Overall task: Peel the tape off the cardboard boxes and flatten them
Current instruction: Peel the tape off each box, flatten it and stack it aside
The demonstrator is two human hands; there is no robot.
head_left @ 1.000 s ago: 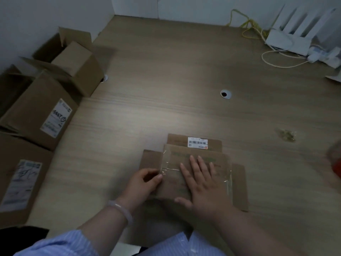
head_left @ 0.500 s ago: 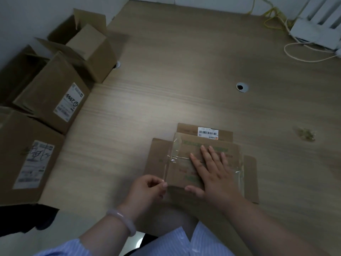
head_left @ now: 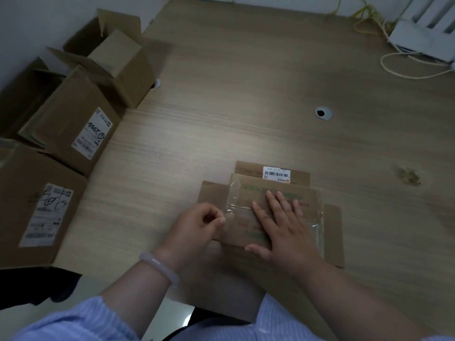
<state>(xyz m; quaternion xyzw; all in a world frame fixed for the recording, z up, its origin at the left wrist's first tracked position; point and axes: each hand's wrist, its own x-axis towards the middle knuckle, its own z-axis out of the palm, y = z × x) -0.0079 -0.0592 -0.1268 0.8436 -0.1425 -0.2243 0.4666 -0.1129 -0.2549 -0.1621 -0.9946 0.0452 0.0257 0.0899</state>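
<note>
A flattened cardboard box [head_left: 332, 232] lies on the wooden table [head_left: 246, 99] near its front edge, a barcode label on its far flap. Clear tape [head_left: 234, 195] runs along the box's left and right sides. My right hand [head_left: 283, 225] presses flat on the middle of the box, fingers straight and spread. My left hand [head_left: 199, 222] is at the box's left edge, thumb and fingers curled and pinching the loose end of the clear tape.
Three upright cardboard boxes stand at the table's left: a near one [head_left: 37, 207], a middle one [head_left: 71, 129] with a label, a far open one [head_left: 118, 60]. A cable grommet [head_left: 323, 112], a crumpled tape scrap [head_left: 407, 174] and a white router [head_left: 418, 38] with cables lie to the right.
The view has tilted down and shifted. My left hand has drawn back slightly to the left with the tape end pinched; my right hand keeps pressing on the box.
</note>
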